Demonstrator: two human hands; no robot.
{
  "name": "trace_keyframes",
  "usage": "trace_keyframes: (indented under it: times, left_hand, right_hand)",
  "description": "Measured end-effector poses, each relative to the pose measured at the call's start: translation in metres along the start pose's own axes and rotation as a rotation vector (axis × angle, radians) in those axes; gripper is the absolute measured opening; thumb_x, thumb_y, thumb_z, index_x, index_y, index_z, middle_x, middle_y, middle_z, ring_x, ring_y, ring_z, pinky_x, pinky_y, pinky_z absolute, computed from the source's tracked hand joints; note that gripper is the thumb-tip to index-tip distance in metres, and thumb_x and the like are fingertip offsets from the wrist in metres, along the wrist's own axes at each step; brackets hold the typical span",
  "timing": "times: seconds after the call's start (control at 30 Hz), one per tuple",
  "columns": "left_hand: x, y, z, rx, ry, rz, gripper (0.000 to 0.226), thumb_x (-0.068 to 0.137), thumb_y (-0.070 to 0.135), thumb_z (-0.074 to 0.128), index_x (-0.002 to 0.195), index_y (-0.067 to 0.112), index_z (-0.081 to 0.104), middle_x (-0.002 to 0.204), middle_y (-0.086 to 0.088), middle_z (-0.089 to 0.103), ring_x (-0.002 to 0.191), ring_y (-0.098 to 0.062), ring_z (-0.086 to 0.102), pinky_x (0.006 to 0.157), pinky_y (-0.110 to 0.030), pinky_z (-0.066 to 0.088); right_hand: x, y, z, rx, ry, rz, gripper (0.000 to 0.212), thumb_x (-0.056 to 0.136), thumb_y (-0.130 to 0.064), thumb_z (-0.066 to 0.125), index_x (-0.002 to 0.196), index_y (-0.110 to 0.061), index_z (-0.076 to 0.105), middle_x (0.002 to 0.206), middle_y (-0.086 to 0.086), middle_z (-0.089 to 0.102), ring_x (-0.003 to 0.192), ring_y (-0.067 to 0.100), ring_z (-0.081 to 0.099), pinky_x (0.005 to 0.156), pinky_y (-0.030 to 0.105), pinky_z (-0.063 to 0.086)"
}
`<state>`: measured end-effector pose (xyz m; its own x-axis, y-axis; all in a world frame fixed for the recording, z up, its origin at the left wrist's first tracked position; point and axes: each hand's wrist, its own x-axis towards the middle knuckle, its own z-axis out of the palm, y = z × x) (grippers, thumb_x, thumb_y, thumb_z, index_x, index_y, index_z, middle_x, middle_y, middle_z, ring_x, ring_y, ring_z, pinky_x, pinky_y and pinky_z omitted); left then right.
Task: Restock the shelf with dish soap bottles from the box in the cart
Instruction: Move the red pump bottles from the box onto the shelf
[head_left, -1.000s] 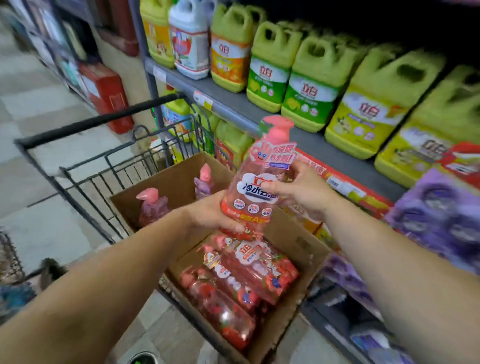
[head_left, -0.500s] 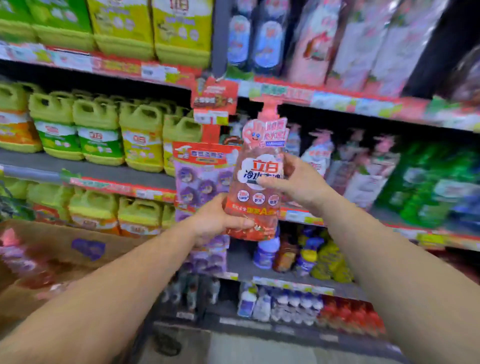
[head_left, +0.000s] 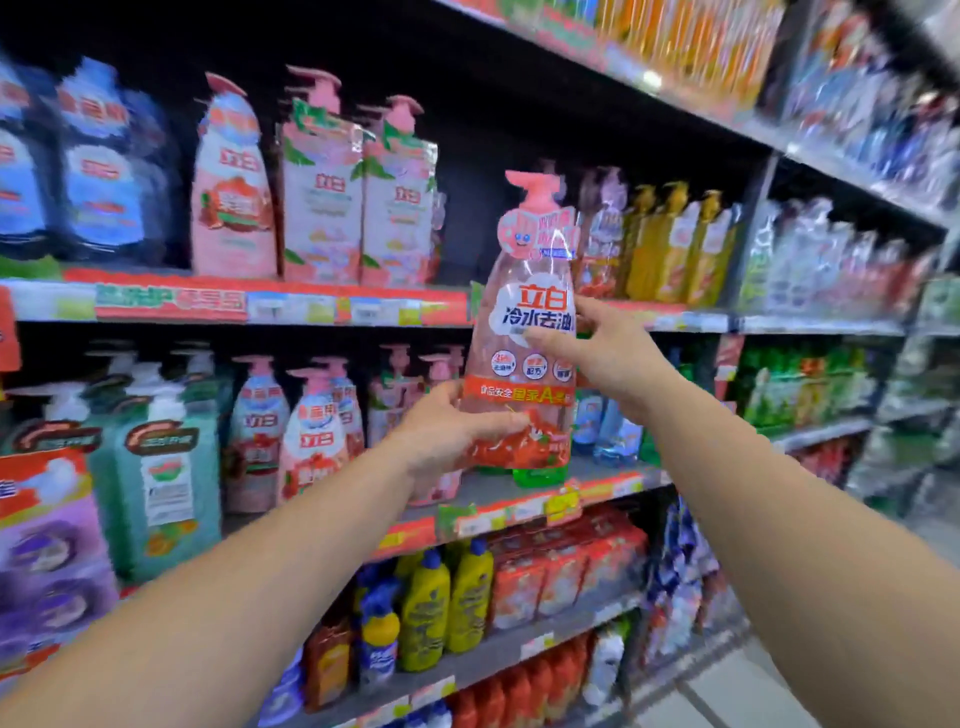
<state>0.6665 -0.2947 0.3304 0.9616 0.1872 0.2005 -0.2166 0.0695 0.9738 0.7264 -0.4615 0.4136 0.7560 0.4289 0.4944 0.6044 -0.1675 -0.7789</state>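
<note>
Both arms are up and stretched toward the shelves (head_left: 291, 304), and between them stands the dish soap bottle (head_left: 522, 332), upright, pink pump on top, held in the air in front of the upper shelf's edge. The clear pink label reads 立白 in red on white, 冷水去油 in blue beneath it, and an orange band lower down carries a big "A"; the smaller print is too blurred to read. The left hand (head_left: 449, 434) cups the bottom of the bottle, fingers wrapped round its lower left side. The right hand (head_left: 605, 356) grips the middle from the right, thumb across the front label. On the far shelves, pink pump bottles (head_left: 234, 187) show the same 立白 mark.
</note>
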Motion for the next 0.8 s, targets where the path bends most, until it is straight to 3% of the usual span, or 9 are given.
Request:
trace_keyframes:
  times: [0.07, 0.13, 0.2, 0.3, 0.43, 0.6, 0.7, 0.8]
  left_hand:
    - [0.034, 0.017, 0.016, 0.060, -0.035, 0.057, 0.069, 0.053, 0.021, 0.092, 0.115, 0.010, 0.064, 0.102, -0.007, 0.075, 0.094, -0.024, 0.073, 0.091, -0.042, 0.056]
    - [0.067, 0.039, 0.029, 0.124, -0.092, 0.115, 0.053, 0.061, 0.020, 0.090, 0.110, 0.010, 0.069, 0.100, -0.006, 0.076, 0.093, -0.024, 0.073, 0.091, -0.040, 0.056]
    - [0.103, 0.064, 0.038, 0.165, -0.119, 0.158, 0.046, 0.064, 0.019, 0.088, 0.106, 0.010, 0.072, 0.097, -0.005, 0.077, 0.091, -0.022, 0.073, 0.089, -0.038, 0.056]
    - [0.153, 0.095, 0.051, 0.269, -0.155, 0.200, 0.054, 0.055, 0.028, 0.092, 0.103, 0.012, 0.073, 0.096, -0.003, 0.077, 0.090, -0.020, 0.073, 0.089, -0.036, 0.055]
    - [0.209, 0.120, 0.068, 0.371, -0.144, 0.255, 0.032, 0.071, 0.017, 0.086, 0.100, 0.015, 0.074, 0.087, 0.002, 0.077, 0.077, -0.010, 0.073, 0.070, -0.024, 0.058]
    - [0.274, 0.119, 0.081, 0.457, -0.088, 0.265, 0.025, 0.071, 0.016, 0.086, 0.093, 0.018, 0.074, 0.086, 0.003, 0.076, 0.074, -0.007, 0.072, 0.075, -0.024, 0.060]
    - [0.313, 0.110, 0.081, 0.497, -0.017, 0.235, 0.028, 0.069, 0.018, 0.088, 0.093, 0.021, 0.074, 0.090, 0.004, 0.077, 0.084, -0.011, 0.072, 0.079, -0.026, 0.058]
    - [0.350, 0.100, 0.079, 0.541, 0.079, 0.178, 0.033, 0.068, 0.022, 0.089, 0.097, 0.018, 0.073, 0.090, 0.003, 0.076, 0.082, -0.010, 0.071, 0.075, -0.024, 0.055]
  right_hand:
    - [0.024, 0.003, -0.022, 0.041, 0.079, -0.015, 0.039, 0.074, -0.036, 0.081, 0.108, -0.023, 0.070, 0.100, 0.000, 0.075, 0.092, 0.023, 0.073, 0.081, 0.043, 0.060]
    - [0.051, 0.004, -0.041, 0.079, 0.150, -0.049, 0.035, 0.079, -0.027, 0.079, 0.111, -0.018, 0.069, 0.100, 0.002, 0.075, 0.090, 0.022, 0.073, 0.076, 0.039, 0.059]
    - [0.081, 0.003, -0.058, 0.126, 0.224, -0.085, 0.044, 0.078, -0.027, 0.080, 0.117, -0.014, 0.065, 0.100, 0.004, 0.075, 0.087, 0.021, 0.073, 0.071, 0.036, 0.057]
    - [0.123, 0.005, -0.080, 0.169, 0.314, -0.119, 0.061, 0.074, -0.035, 0.082, 0.125, -0.015, 0.056, 0.106, 0.004, 0.073, 0.088, 0.020, 0.073, 0.066, 0.033, 0.057]
    - [0.168, 0.017, -0.101, 0.118, 0.391, -0.190, 0.054, 0.080, -0.035, 0.077, 0.126, -0.022, 0.053, 0.108, -0.001, 0.070, 0.093, 0.016, 0.071, 0.073, 0.037, 0.059]
    - [0.231, 0.050, -0.117, 0.098, 0.394, -0.211, 0.051, 0.083, -0.034, 0.075, 0.129, -0.025, 0.054, 0.112, -0.002, 0.069, 0.096, 0.016, 0.070, 0.077, 0.040, 0.061]
    - [0.273, 0.079, -0.119, 0.120, 0.348, -0.224, 0.055, 0.082, -0.035, 0.076, 0.131, -0.025, 0.054, 0.115, 0.000, 0.068, 0.098, 0.016, 0.069, 0.078, 0.039, 0.061]
    - [0.317, 0.110, -0.119, 0.114, 0.293, -0.230, 0.047, 0.080, -0.035, 0.077, 0.121, -0.026, 0.058, 0.110, -0.002, 0.070, 0.097, 0.015, 0.069, 0.083, 0.040, 0.060]
